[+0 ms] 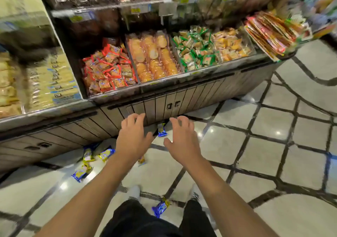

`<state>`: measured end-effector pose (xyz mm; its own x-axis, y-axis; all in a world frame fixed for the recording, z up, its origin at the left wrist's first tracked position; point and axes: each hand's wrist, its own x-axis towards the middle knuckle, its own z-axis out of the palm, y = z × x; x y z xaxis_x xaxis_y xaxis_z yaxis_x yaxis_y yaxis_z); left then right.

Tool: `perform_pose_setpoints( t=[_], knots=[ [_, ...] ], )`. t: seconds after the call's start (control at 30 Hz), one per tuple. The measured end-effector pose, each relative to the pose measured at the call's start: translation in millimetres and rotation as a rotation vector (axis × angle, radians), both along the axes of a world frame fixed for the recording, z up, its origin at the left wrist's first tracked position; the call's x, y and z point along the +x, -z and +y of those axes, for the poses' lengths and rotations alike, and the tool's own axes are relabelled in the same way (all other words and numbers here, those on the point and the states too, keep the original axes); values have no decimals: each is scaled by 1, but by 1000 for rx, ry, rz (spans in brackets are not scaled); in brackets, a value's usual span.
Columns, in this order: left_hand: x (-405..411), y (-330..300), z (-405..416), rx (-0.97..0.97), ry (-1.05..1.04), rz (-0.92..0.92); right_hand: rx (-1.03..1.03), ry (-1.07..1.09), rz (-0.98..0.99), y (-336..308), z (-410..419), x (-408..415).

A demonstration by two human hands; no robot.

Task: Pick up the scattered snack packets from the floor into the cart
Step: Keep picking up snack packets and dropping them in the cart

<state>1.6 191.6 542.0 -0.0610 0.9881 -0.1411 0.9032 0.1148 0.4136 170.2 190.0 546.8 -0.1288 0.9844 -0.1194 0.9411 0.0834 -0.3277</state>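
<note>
Both hands, left hand (134, 138) and right hand (182, 139), hover empty with fingers spread; a blue packet (161, 130) lies between their fingertips, seemingly on the floor. Pinching its edge should lift cleanly.

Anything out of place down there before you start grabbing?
Yes: blue-and-yellow snack packets lie scattered on the tiled floor. Three sit by the cabinet base at left, one between the hands near the cabinet, one between the feet. Left hand and right hand hold nothing. No cart shows.
</note>
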Motion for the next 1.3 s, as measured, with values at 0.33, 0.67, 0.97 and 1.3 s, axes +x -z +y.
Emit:
perform_pose_setpoints(
  t=[0.33, 0.67, 0.97, 1.3],
  knots=[
    [91, -6, -8, -18, -380, 67, -46, -392, 39, -5, 75, 88],
    [105, 29, 16, -85, -700, -26, -131, -595, -13, 21, 152, 87],
    [109, 71, 43, -138, -876, -50, -248, -750, -53, 69, 205, 81],
    [111, 228, 59, -166, -980, -67, -329, -818, -15, 245, 235, 50]
  ],
)
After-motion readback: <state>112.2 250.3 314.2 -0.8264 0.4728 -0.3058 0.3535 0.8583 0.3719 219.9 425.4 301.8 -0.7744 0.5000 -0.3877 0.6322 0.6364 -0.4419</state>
